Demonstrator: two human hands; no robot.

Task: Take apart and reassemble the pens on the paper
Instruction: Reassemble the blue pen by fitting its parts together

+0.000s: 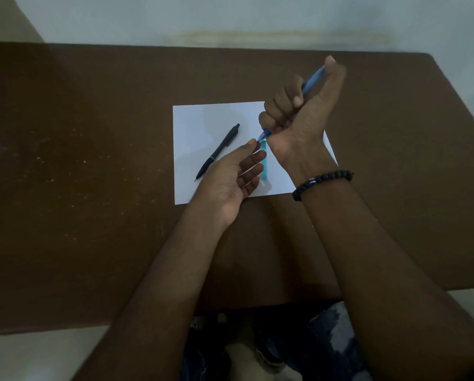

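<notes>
Matt white paper sheet (203,116), scuffed brown wooden table (92,160), smooth black plastic pen (217,152), blue plastic pen (311,81), black beaded bracelet (322,180)

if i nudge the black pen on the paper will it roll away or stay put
The black pen looks round and slim, so a sideways nudge would probably roll it. Its clip near the top may stop it after a part turn. It lies flat on the smooth paper, so it would likely slide easily too.

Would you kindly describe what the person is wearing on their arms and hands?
Both forearms are bare, with no sleeves in view. The right wrist carries a bracelet of round black beads with one pale bead among them. The left hand and right hand wear no gloves.
</notes>
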